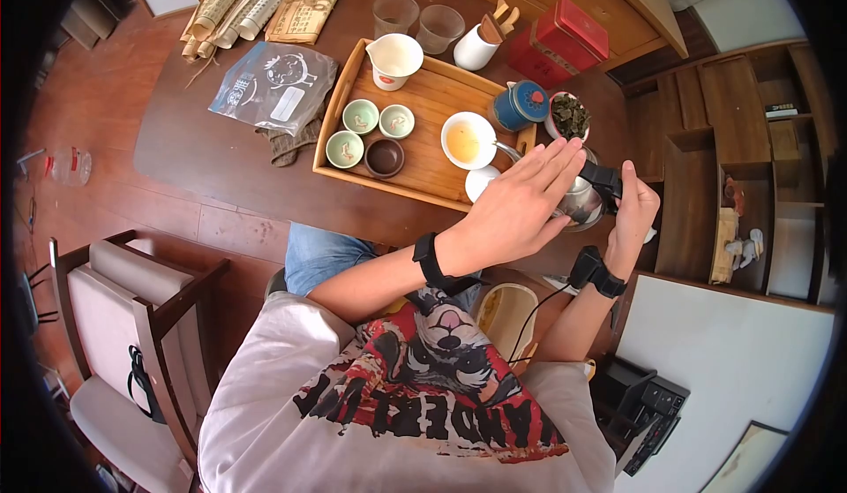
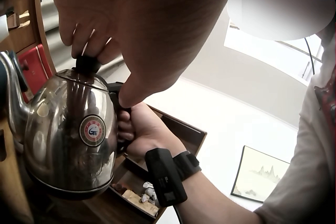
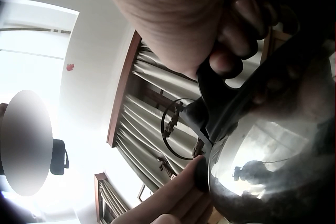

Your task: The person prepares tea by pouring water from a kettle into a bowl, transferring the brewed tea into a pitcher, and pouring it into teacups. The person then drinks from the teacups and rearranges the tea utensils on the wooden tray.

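Note:
My right hand (image 1: 635, 215) grips the black handle of a shiny steel kettle (image 2: 63, 140). In the left wrist view its fingers curl round that handle, at the kettle's side. My left hand (image 1: 516, 200) lies over the kettle's top with fingers straight, fingertips at the black lid knob (image 2: 87, 65). The thin curved spout (image 2: 14, 95) points toward a white bowl (image 1: 466, 143) of yellow tea on the wooden tray (image 1: 423, 175). A white lid (image 1: 479, 181) sits beside this bowl, partly behind my left hand.
The tray also carries a white pitcher (image 1: 395, 62), several small green cups (image 1: 361, 117) and a dark cup (image 1: 385, 158). Close to the kettle stand a blue canister (image 1: 520, 106) and a bowl of tea leaves (image 1: 570, 118). Behind them is a red box (image 1: 560, 43).

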The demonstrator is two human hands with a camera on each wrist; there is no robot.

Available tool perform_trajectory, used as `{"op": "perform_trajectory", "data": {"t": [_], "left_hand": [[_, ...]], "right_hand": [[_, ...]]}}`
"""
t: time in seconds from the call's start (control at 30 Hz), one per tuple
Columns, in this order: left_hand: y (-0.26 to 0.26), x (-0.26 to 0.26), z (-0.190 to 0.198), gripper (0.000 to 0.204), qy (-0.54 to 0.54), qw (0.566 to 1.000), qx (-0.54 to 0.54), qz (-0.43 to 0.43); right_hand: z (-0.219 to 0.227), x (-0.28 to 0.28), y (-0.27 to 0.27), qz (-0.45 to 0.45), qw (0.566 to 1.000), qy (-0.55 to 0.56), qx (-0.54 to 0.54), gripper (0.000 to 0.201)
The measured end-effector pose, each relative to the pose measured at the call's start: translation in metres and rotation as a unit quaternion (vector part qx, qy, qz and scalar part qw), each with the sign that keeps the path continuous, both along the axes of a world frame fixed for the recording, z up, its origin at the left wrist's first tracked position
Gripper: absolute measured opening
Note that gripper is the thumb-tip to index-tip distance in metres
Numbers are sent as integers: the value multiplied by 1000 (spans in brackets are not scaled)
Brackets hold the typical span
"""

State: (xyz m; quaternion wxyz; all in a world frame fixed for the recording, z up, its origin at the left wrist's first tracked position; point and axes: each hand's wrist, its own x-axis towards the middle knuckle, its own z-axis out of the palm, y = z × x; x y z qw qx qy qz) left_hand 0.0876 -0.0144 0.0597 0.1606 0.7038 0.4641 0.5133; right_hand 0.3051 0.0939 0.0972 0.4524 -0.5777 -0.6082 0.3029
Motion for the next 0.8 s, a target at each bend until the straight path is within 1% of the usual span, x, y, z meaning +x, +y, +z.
{"op": "perform_trajectory", "data": {"t": [0.23, 0.5, 0.8], "left_hand": [[0, -2, 0, 89, -1, 1000, 2, 3], [-1, -2, 0, 88, -6, 1000, 2, 6], [-2, 0, -3, 87, -15, 1000, 0, 10]], "right_hand": [[3, -2, 1, -1, 1000, -5, 7, 56], [10, -7, -2, 17, 1000, -8, 3, 48], [8, -4, -1, 18, 1000, -17, -7, 49]]}}
